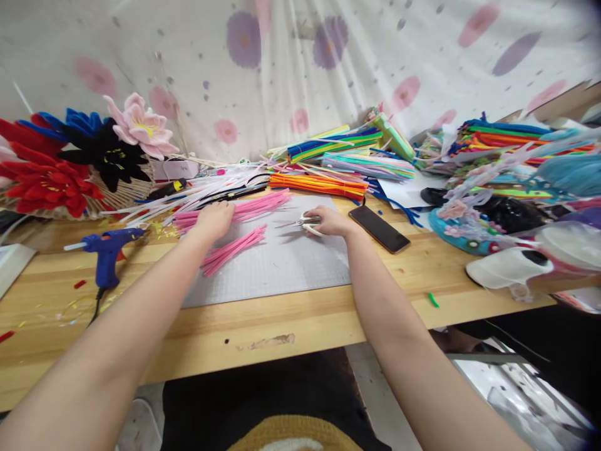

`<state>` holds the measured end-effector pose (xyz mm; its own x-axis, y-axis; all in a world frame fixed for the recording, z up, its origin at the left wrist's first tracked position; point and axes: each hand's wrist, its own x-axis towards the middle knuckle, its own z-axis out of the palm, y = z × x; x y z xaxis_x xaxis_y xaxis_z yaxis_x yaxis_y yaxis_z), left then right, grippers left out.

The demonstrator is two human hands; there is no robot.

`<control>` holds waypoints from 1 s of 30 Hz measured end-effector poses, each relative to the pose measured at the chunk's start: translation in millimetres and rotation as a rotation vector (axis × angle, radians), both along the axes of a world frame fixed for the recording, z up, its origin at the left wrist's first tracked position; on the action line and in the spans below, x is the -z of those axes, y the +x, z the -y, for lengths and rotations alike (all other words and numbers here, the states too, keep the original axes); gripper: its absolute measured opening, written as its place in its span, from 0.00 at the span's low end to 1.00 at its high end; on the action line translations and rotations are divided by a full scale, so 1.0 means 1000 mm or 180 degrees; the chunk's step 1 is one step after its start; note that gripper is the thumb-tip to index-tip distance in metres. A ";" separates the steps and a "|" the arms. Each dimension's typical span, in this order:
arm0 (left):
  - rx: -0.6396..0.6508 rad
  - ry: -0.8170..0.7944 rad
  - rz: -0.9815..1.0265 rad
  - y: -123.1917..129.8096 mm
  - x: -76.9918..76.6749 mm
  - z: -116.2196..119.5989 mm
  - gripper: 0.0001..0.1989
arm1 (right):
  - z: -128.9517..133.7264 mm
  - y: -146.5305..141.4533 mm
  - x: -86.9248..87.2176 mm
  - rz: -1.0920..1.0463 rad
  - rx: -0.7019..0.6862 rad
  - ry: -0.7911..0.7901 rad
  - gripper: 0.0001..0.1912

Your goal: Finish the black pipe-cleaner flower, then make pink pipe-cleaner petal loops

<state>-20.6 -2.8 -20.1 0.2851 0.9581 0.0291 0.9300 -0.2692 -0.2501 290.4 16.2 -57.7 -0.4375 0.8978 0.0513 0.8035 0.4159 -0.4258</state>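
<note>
My left hand is closed over the longer bundle of pink pipe cleaners, whose ends stick out on both sides of it. A shorter bunch of pink pipe cleaners lies apart in front, on the grey cutting mat. In my right hand is a pair of white-handled scissors, gripped by the handles. Their blades point left toward the pink pipe cleaners and stand apart from them.
Left of the mat lies a blue glue gun, with fuzzy flowers behind it. A black phone rests right of the mat. Orange pipe cleaners and other coloured bundles line the back. A white bottle lies at right.
</note>
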 end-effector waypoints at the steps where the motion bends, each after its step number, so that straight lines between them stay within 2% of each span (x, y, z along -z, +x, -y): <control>1: -0.0049 0.0040 0.0060 -0.001 -0.003 0.000 0.19 | 0.001 0.000 -0.002 0.0047 -0.0039 -0.0028 0.28; 5: -0.0217 0.0232 0.0291 -0.007 -0.019 0.001 0.18 | 0.004 -0.001 -0.009 0.0196 -0.0071 -0.0077 0.25; 10: -0.0476 0.0957 0.0843 -0.011 -0.044 0.009 0.18 | 0.008 0.002 -0.014 0.0368 0.0495 -0.0036 0.22; 13: -0.0574 0.1346 0.1040 -0.004 -0.050 0.023 0.19 | 0.006 0.007 -0.012 0.0436 0.0621 0.0014 0.21; 16: -0.0299 0.1247 0.1086 0.010 -0.038 0.039 0.18 | 0.002 0.015 -0.011 0.0385 0.0383 -0.0153 0.23; 19: 0.0067 0.0978 0.1105 0.025 -0.013 0.053 0.19 | 0.004 0.016 -0.016 0.0255 0.0360 -0.0217 0.25; 22: 0.0146 0.0859 0.1119 0.036 0.011 0.058 0.19 | 0.012 0.000 -0.026 -0.0319 0.0513 0.0282 0.27; 23: 0.0158 0.0835 0.1126 0.039 0.017 0.059 0.19 | 0.016 -0.009 -0.029 -0.0579 0.0445 0.0498 0.29; 25: 0.0201 0.0817 0.1180 0.042 0.025 0.058 0.20 | 0.022 -0.031 -0.030 -0.0867 0.0017 0.0656 0.32; 26: 0.0233 0.0824 0.1232 0.042 0.026 0.058 0.21 | 0.023 -0.041 -0.028 -0.0877 -0.0193 0.0660 0.29; 28: 0.0289 0.0877 0.1380 0.041 0.025 0.059 0.21 | 0.023 -0.057 -0.022 -0.0847 -0.0355 0.0672 0.16; 30: 0.0246 0.0956 0.1535 0.036 0.020 0.062 0.21 | 0.020 -0.064 -0.016 -0.1019 -0.0155 0.0685 0.10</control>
<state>15.8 -65.1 -40.3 0.2410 0.8646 0.4409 0.9384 -0.3236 0.1216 226.5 -4.2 -41.4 -0.4106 0.8302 0.3770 0.6212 0.5573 -0.5509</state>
